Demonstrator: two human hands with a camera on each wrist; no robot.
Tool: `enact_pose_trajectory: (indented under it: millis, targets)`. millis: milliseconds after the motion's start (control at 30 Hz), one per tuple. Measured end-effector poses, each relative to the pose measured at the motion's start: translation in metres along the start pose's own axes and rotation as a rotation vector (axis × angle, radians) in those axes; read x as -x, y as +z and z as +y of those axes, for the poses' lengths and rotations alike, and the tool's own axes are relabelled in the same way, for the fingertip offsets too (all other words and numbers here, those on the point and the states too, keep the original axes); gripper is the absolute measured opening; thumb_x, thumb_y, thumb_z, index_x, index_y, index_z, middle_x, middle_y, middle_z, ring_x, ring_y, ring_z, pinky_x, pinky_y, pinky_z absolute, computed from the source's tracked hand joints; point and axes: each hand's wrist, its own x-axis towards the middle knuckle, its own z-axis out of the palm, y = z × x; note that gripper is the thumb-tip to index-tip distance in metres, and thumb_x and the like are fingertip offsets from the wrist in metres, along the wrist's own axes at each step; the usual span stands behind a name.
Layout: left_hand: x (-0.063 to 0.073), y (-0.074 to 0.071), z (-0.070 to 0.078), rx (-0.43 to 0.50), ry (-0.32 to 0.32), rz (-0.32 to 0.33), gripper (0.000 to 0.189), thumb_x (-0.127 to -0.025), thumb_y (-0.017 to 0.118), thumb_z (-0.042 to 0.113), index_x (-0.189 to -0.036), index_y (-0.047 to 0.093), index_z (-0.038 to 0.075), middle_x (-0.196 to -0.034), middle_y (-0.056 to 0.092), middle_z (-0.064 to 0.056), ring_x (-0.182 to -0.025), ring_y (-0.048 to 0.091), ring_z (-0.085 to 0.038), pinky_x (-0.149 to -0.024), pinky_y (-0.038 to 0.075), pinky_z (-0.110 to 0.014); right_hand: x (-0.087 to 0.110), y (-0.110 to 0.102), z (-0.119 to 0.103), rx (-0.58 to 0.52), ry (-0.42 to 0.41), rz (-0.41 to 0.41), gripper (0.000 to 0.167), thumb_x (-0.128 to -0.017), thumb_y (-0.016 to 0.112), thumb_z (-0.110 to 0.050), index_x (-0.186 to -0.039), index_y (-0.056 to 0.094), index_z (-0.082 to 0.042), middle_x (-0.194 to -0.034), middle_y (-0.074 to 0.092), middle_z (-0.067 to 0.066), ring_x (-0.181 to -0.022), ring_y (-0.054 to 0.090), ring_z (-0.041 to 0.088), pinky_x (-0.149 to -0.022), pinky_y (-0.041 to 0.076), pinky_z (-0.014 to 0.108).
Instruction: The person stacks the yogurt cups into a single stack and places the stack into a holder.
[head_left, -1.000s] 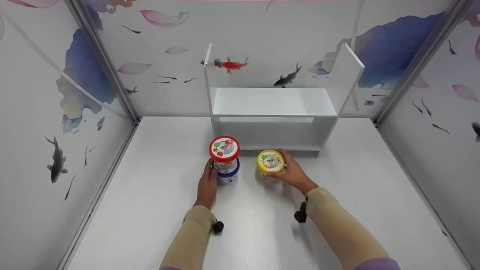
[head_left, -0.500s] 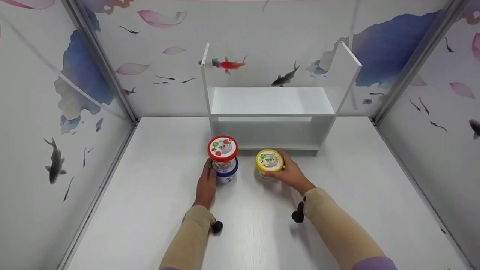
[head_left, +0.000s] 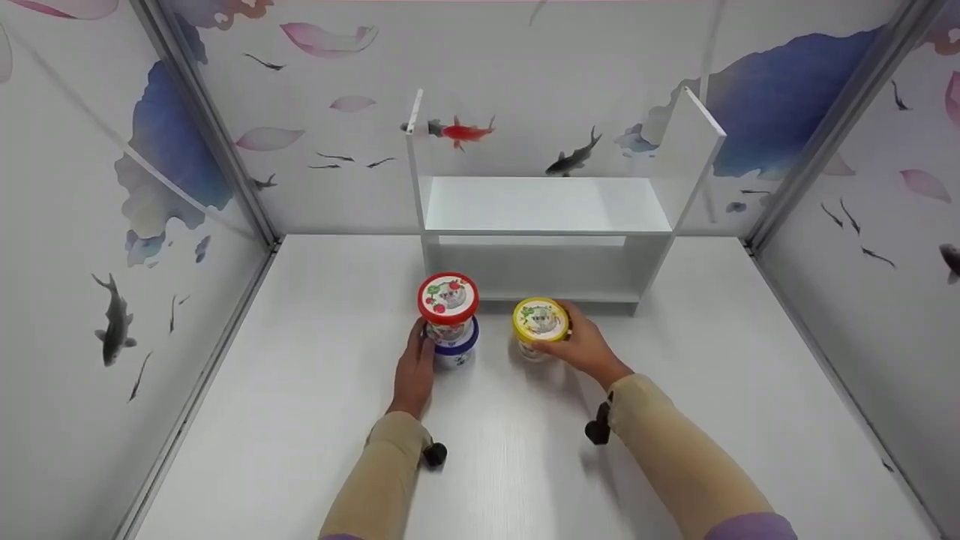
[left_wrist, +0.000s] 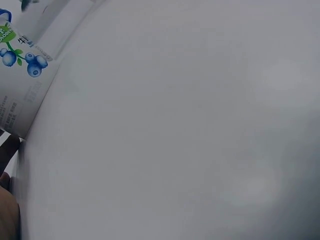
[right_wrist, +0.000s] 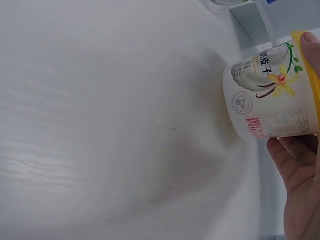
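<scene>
In the head view a red-lidded tub [head_left: 448,298] stands on top of a blue-lidded tub [head_left: 454,352]. My left hand [head_left: 412,375] holds the lower tub from its left side, thumb toward the front, the other fingers partly hidden. Blueberries are printed on that tub's wall [left_wrist: 25,82] in the left wrist view, where fingers [left_wrist: 9,150] reach its bottom edge. To the right, my right hand [head_left: 589,349] grips a yellow-lidded tub [head_left: 540,321], with the thumb at the lid's near rim. The right wrist view shows this tub's white side [right_wrist: 270,92] with a vanilla flower.
A white shelf unit [head_left: 551,206] with upright side panels stands behind the tubs, against the back wall. The white table [head_left: 495,465] extends to both sides and toward me. Side walls [head_left: 60,300] with printed fish and petals enclose it.
The yellow-lidded tub has shifted very slightly upward in the head view with the right hand. The left hand and the stacked tubs stay in place; the head camera sways a little.
</scene>
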Motion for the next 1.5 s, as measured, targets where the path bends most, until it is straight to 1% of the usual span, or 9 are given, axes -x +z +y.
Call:
enact_pose_trajectory:
  millis: [167,300,500,633,800,967,1267,1433,1500]
  targets:
    - [0.000,0.000,0.000,-0.002,0.009,0.001,0.073,-0.095,0.030,0.078,-0.160,0.018,0.046,-0.165,0.027,0.008,-0.153,0.022,-0.023,-0.123,0.020,-0.052,-0.002,-0.005,-0.008,0.006,-0.009,-0.002,0.107,-0.072,0.092,-0.042,-0.155,0.032,-0.011,-0.146,0.049,0.012,-0.133,0.049,0.029,-0.112,0.042,0.048]
    - [0.000,0.000,0.000,-0.011,0.024,0.007,0.070,-0.098,0.030,0.075,-0.160,0.019,0.044,-0.165,0.028,0.007,-0.153,0.023,-0.024,-0.123,0.021,-0.052,-0.003,-0.008,-0.015,0.008,-0.019,-0.001,0.107,-0.070,0.092,-0.046,-0.154,0.033,-0.013,-0.145,0.050,0.011,-0.132,0.049,0.028,-0.111,0.043,0.047]
    - [0.000,0.001,0.002,-0.018,0.036,0.020,0.066,-0.102,0.033,0.067,-0.161,0.021,0.040,-0.165,0.029,0.005,-0.152,0.024,-0.024,-0.122,0.022,-0.052,-0.004,-0.011,-0.026,0.015,-0.079,0.004,0.100,-0.073,0.091,-0.044,-0.151,0.037,-0.013,-0.140,0.053,0.010,-0.127,0.053,0.028,-0.107,0.046,0.048]
    - [-0.001,0.000,0.003,-0.024,0.037,0.022,0.063,-0.104,0.034,0.062,-0.161,0.022,0.038,-0.165,0.030,0.002,-0.152,0.025,-0.025,-0.122,0.022,-0.052,-0.004,-0.014,-0.031,0.010,-0.094,-0.001,0.098,-0.073,0.091,-0.043,-0.151,0.038,-0.014,-0.139,0.054,0.009,-0.126,0.054,0.027,-0.106,0.047,0.047]
    - [-0.001,0.000,0.002,-0.026,0.030,0.019,0.064,-0.103,0.033,0.065,-0.161,0.021,0.040,-0.165,0.030,0.003,-0.152,0.025,-0.025,-0.123,0.021,-0.051,-0.006,-0.018,-0.037,0.015,-0.081,-0.012,0.105,-0.071,0.090,-0.051,-0.153,0.035,-0.013,-0.142,0.052,0.009,-0.129,0.052,0.027,-0.109,0.045,0.047]
    - [-0.002,0.000,-0.001,-0.025,0.020,0.010,0.070,-0.099,0.030,0.073,-0.161,0.019,0.041,-0.165,0.028,0.005,-0.153,0.023,-0.024,-0.123,0.021,-0.051,-0.006,-0.022,-0.046,0.012,-0.067,-0.009,0.110,-0.069,0.089,-0.056,-0.154,0.035,-0.011,-0.142,0.051,0.008,-0.128,0.052,0.027,-0.110,0.044,0.047]
    - [-0.003,0.001,0.000,-0.014,-0.015,0.000,0.073,-0.095,0.030,0.078,-0.160,0.018,0.045,-0.165,0.027,0.008,-0.153,0.022,-0.022,-0.123,0.020,-0.051,-0.005,-0.026,-0.060,-0.026,-0.108,-0.017,0.105,-0.072,0.090,-0.048,-0.153,0.035,-0.010,-0.141,0.052,0.010,-0.127,0.054,0.028,-0.107,0.047,0.048]
    - [-0.002,0.001,0.000,-0.025,-0.011,0.008,0.074,-0.095,0.030,0.078,-0.160,0.019,0.045,-0.165,0.027,0.009,-0.153,0.023,-0.021,-0.123,0.021,-0.050,-0.006,-0.028,-0.067,0.010,-0.117,-0.017,0.106,-0.073,0.089,-0.050,-0.154,0.034,-0.010,-0.142,0.051,0.009,-0.126,0.053,0.029,-0.107,0.047,0.048]
    - [-0.002,0.001,0.001,-0.022,-0.001,0.012,0.071,-0.097,0.031,0.075,-0.160,0.020,0.044,-0.165,0.028,0.008,-0.153,0.023,-0.022,-0.123,0.021,-0.050,-0.006,-0.029,-0.070,0.029,-0.130,-0.011,0.104,-0.074,0.089,-0.049,-0.154,0.035,-0.010,-0.142,0.052,0.009,-0.126,0.054,0.029,-0.106,0.047,0.047]
